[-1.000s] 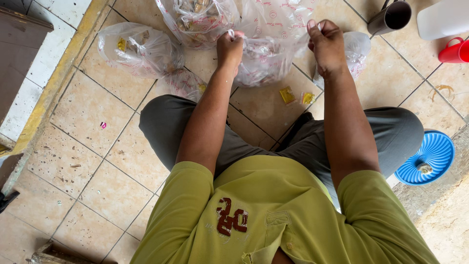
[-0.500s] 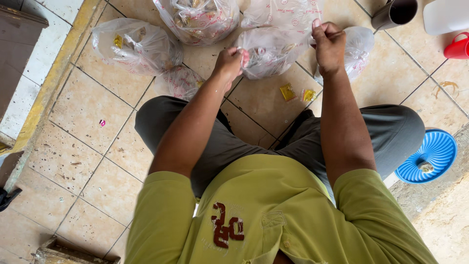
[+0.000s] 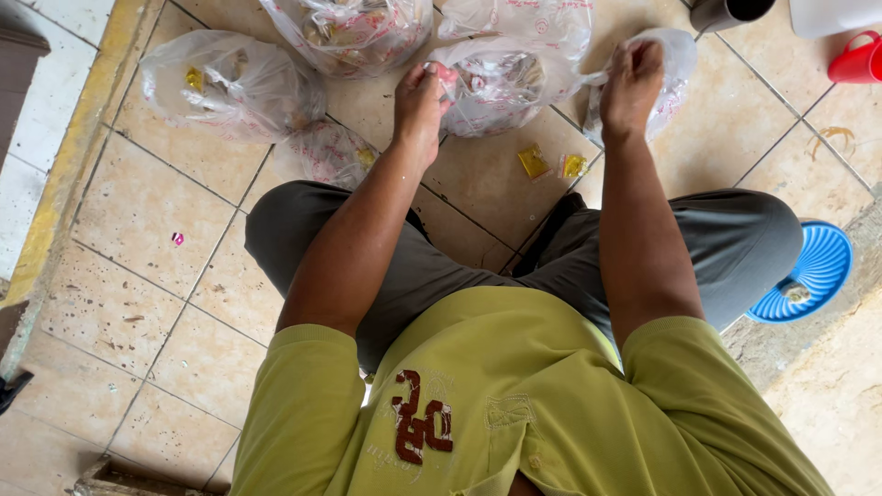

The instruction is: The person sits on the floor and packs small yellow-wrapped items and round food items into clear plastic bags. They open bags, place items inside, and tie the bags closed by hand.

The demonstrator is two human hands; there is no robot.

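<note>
- Left hand [image 3: 421, 96] and right hand [image 3: 632, 78] each pinch the plastic bag [image 3: 501, 83] mouth with closed fingers.
- Best to pull both sides evenly, keeping the bag on the floor [image 3: 147, 230].

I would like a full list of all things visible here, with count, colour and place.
plastic bags: about six, clear, filled, on the floor tiles in front of the person
held bag: one, clear, between both hands
small packets: two, yellow, on the tile near the knees
plastic dish: one, blue, at the right
container: one, red, top right
mug: one, dark, top edge
left hand: grip on the held bag
right hand: grip on the held bag's stretched edge
</note>
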